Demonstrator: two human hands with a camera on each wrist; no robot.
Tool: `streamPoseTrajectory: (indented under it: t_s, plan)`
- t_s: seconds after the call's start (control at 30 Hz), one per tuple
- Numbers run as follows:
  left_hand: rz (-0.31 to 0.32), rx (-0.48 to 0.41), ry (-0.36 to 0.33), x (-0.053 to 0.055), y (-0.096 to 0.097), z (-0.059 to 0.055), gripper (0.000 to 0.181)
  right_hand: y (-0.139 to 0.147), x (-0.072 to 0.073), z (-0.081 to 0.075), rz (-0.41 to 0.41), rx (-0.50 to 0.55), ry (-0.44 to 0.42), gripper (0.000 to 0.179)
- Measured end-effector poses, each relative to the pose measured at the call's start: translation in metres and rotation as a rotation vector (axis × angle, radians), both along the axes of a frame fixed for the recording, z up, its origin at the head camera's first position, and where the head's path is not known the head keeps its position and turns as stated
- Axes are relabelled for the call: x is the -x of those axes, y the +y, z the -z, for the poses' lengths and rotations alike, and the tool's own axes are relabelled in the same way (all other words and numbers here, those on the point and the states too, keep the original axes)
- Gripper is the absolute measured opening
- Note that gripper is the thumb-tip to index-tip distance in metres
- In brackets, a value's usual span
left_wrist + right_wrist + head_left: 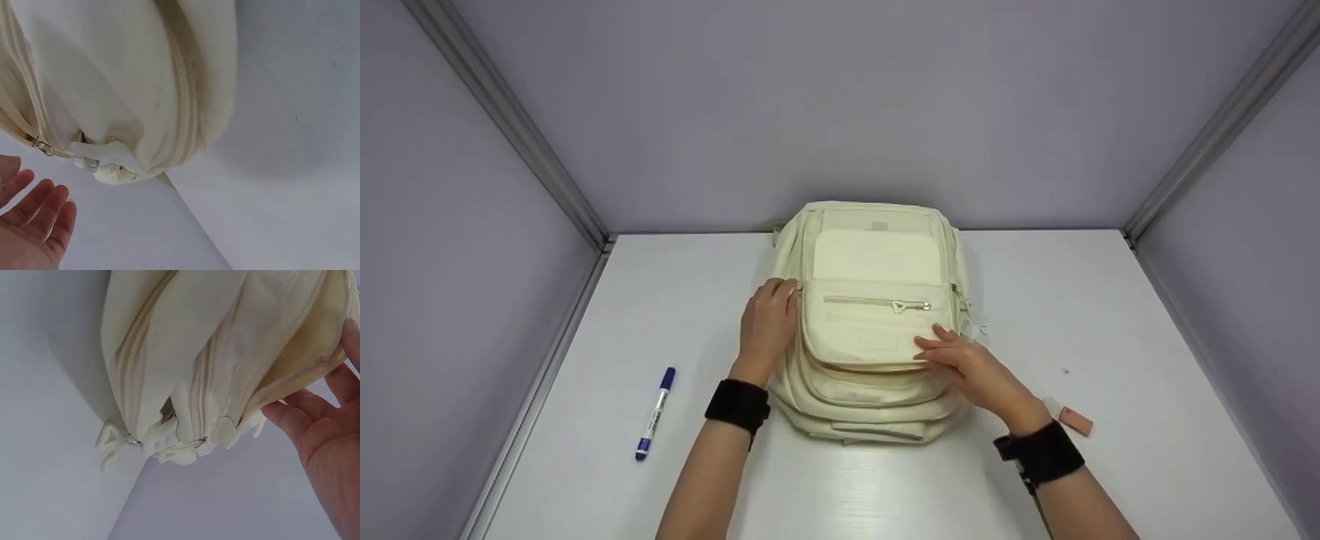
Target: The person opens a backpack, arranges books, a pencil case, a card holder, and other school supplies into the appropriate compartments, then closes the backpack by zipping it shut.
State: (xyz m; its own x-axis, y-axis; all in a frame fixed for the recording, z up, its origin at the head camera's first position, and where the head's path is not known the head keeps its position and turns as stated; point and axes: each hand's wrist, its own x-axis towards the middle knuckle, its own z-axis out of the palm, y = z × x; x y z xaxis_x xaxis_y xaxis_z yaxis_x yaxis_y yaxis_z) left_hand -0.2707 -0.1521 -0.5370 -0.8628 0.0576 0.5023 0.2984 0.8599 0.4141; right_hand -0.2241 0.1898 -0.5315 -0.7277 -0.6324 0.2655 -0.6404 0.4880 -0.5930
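A cream backpack lies front up, its base toward me. The front pocket gapes along its zipper, with a yellowish lining inside. At that pocket's lower right edge my right hand pinches the fabric, fingers over the outer face and thumb by the opening. My left hand is beside the bag's left edge, fingertips close to a small metal zipper slider. In the left wrist view its fingers are loosely bent with nothing between them.
A blue-capped marker lies on the white table to the left. Right of the bag is a small pink and white object, partly behind my right wrist. Pale partition walls enclose the back and sides.
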Motion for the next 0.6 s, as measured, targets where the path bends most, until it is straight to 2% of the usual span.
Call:
streamPoseTrajectory:
  t_s: [0.1, 0.23, 0.3, 0.37, 0.5, 0.6]
  plan:
    - [0.125, -0.087, -0.015, -0.010, 0.004, -0.005, 0.029, 0.003, 0.001, -0.006, -0.002, 0.026, 0.001, 0.023]
    - [0.325, -0.170, -0.113, -0.028, 0.012, -0.011, 0.044, 0.006, 0.005, -0.013, 0.002, 0.109, -0.019, 0.020]
    - [0.408, -0.147, -0.147, -0.036, 0.016, -0.013, 0.049, 0.008, 0.006, -0.015, 0.005, 0.148, -0.025, 0.020]
    - [0.471, -0.079, -0.136, -0.041, 0.018, -0.013, 0.053, 0.009, 0.007, -0.016, 0.015, 0.174, -0.032, 0.021]
    - [0.492, 0.051, -0.070, -0.047, 0.019, -0.010, 0.052, 0.011, 0.007, -0.017, 0.037, 0.206, -0.053, 0.024]
    - [0.488, 0.082, -0.025, -0.051, 0.018, -0.009, 0.047, 0.010, 0.006, -0.019, 0.048, 0.233, -0.080, 0.023]
